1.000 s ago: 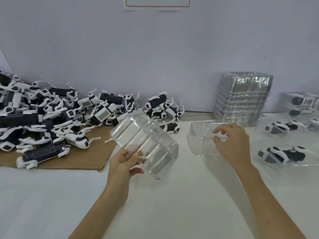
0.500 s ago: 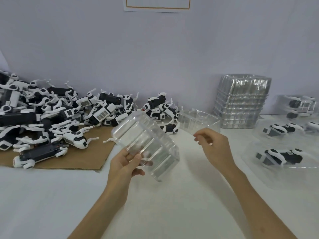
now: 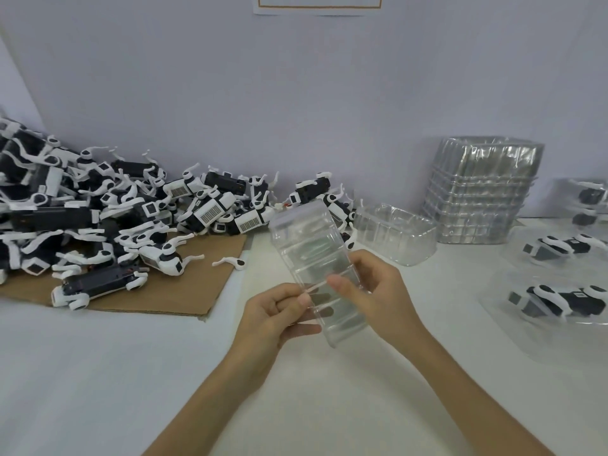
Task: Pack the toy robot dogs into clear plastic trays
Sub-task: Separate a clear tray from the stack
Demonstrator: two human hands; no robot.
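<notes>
Behind the clear tray [image 3: 309,245], left hand [image 3: 269,319] and right hand [image 3: 378,291] fingers blur.

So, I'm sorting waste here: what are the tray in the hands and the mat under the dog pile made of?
Tray: seemingly thin clear plastic, glossy; you can see through it and its moulded ribs catch the light.
Mat: looks like brown cardboard, probably corrugated, matte; a flat sheet with a rough, bent edge.

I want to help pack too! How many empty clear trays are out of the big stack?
2. The held tray is gripped by the left hand and right hand; the loose tray lies on the table beside the stack. Nested ones may be hidden.
</notes>
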